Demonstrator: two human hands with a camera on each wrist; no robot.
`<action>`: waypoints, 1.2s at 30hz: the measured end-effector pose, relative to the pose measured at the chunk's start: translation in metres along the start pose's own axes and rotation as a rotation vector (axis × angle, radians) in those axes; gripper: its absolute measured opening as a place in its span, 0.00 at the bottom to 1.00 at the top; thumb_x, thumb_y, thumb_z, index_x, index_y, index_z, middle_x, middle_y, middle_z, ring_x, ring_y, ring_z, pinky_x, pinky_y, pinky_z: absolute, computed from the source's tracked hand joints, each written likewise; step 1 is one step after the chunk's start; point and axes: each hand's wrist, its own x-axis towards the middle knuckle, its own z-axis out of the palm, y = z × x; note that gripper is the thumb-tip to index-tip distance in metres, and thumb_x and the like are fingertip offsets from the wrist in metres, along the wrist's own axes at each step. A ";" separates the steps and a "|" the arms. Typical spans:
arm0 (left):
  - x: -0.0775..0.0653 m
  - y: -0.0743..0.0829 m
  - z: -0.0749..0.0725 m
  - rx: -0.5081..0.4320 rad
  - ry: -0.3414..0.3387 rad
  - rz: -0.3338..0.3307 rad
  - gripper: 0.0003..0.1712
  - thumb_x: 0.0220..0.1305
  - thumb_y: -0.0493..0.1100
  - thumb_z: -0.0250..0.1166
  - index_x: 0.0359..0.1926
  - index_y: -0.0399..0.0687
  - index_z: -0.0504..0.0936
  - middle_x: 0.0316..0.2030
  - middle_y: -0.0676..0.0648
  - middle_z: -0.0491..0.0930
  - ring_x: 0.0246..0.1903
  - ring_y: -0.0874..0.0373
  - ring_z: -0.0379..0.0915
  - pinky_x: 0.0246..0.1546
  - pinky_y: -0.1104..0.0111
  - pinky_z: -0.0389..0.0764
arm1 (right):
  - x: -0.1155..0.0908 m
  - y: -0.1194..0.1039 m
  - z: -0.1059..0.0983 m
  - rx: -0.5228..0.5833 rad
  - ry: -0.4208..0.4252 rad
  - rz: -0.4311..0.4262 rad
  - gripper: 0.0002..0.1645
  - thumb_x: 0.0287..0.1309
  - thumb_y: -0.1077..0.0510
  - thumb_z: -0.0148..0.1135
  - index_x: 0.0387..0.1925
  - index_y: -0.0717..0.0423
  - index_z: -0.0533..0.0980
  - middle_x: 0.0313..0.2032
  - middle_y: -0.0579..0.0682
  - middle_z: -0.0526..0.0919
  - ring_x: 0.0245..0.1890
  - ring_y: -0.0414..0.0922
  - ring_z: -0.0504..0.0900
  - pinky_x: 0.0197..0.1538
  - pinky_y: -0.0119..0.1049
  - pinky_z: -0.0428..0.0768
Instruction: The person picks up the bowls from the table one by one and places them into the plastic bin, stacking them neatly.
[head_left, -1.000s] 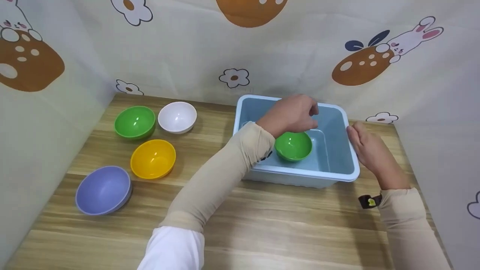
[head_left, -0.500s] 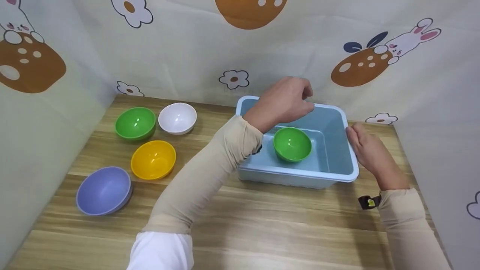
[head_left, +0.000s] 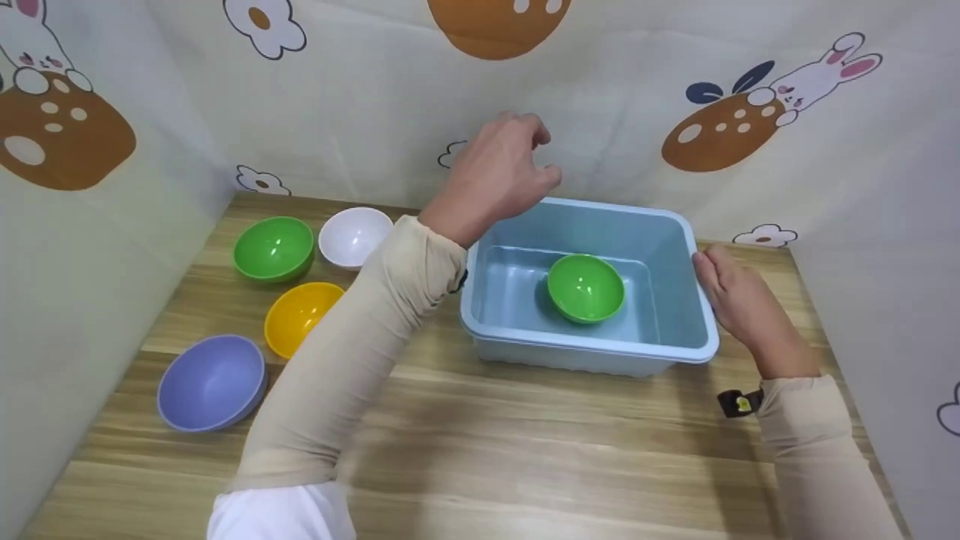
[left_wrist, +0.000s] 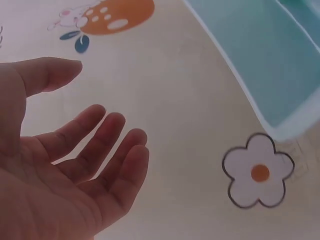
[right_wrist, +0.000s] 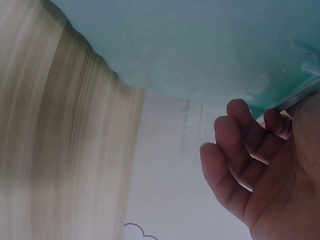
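Note:
My left hand [head_left: 499, 169] is raised in the air above the back-left corner of a light blue plastic tub [head_left: 592, 349]. Its fingers are loosely bent and spread apart from the thumb, with nothing between them, as the palm [left_wrist: 65, 195] in the left wrist view shows. On the tub's floor stands a small green bowl [head_left: 586, 289], upright. At the tub's right side my right hand [head_left: 742, 304] holds the rim near its thumb and index finger. The right wrist view shows its other fingers [right_wrist: 232, 155] curled below the rim, beside the outer wall.
Left on the wooden table [head_left: 525, 450] stand another green bowl [head_left: 274, 249], a white bowl [head_left: 352, 236], a yellow bowl [head_left: 296, 319] and a larger purple bowl [head_left: 212, 382]. My left sleeve [head_left: 330, 375] partly covers the yellow and white ones. A printed curtain [head_left: 360, 97] encloses the table.
My left hand has risen from over the green bowl in the tub and moved left and back, uncovering the bowl. The right hand has stayed at the tub's rim.

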 end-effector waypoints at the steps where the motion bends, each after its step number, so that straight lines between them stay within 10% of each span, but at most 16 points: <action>1: 0.000 -0.004 -0.002 0.003 0.015 -0.012 0.27 0.66 0.50 0.57 0.64 0.51 0.77 0.60 0.49 0.77 0.58 0.55 0.72 0.59 0.62 0.78 | 0.000 0.000 0.000 0.001 -0.002 0.001 0.27 0.81 0.40 0.30 0.46 0.58 0.65 0.35 0.62 0.80 0.37 0.58 0.80 0.40 0.47 0.74; 11: 0.002 -0.053 -0.010 -0.001 0.139 -0.142 0.30 0.63 0.53 0.62 0.65 0.49 0.77 0.61 0.46 0.74 0.62 0.51 0.68 0.61 0.59 0.77 | 0.000 0.002 -0.002 0.009 -0.043 0.035 0.30 0.80 0.37 0.27 0.49 0.58 0.63 0.36 0.61 0.79 0.38 0.56 0.79 0.40 0.44 0.74; 36: -0.022 -0.166 -0.015 0.017 0.042 -0.303 0.59 0.51 0.64 0.76 0.78 0.51 0.59 0.75 0.36 0.58 0.71 0.38 0.54 0.72 0.44 0.67 | 0.000 0.001 0.001 0.000 0.001 0.004 0.27 0.81 0.40 0.28 0.46 0.59 0.63 0.31 0.59 0.75 0.35 0.57 0.77 0.37 0.41 0.71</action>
